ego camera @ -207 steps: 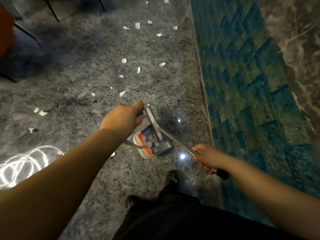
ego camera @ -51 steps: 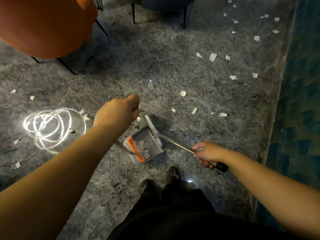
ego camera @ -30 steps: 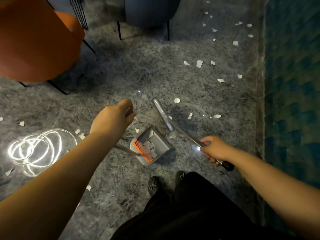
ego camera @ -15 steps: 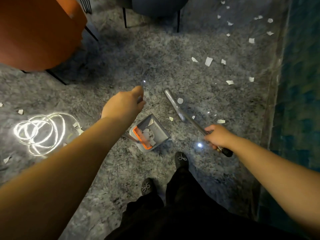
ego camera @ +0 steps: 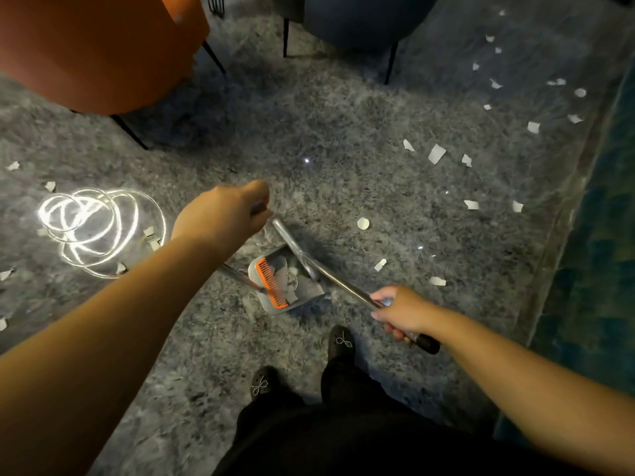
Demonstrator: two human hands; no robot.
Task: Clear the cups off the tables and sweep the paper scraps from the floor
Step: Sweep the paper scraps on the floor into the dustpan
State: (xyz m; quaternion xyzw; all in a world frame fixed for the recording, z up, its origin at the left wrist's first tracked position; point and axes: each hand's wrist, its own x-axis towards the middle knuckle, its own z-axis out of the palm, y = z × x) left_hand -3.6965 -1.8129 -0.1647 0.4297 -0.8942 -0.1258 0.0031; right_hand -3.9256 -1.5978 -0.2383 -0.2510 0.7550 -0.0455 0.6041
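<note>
A grey dustpan (ego camera: 302, 297) with an orange comb edge stands on the grey stone floor just ahead of my feet, with white paper scraps inside. My left hand (ego camera: 223, 218) grips the top of the dustpan's metal handle. My right hand (ego camera: 400, 312) grips the broom handle (ego camera: 347, 285) near its black end; the grey broom head (ego camera: 292, 243) lies at the pan's mouth. Several white paper scraps (ego camera: 436, 153) lie scattered ahead to the right, and others (ego camera: 51, 186) to the left.
An orange chair (ego camera: 96, 49) stands at the upper left and a dark blue chair (ego camera: 364, 18) at the top middle, both on thin black legs. A teal patterned strip (ego camera: 591, 269) runs along the right. A bright lamp reflection (ego camera: 92, 228) glares on the floor at left.
The broom head has swept from out on the floor back to the dustpan's mouth. A scrap that lay beside the pan is no longer on the floor.
</note>
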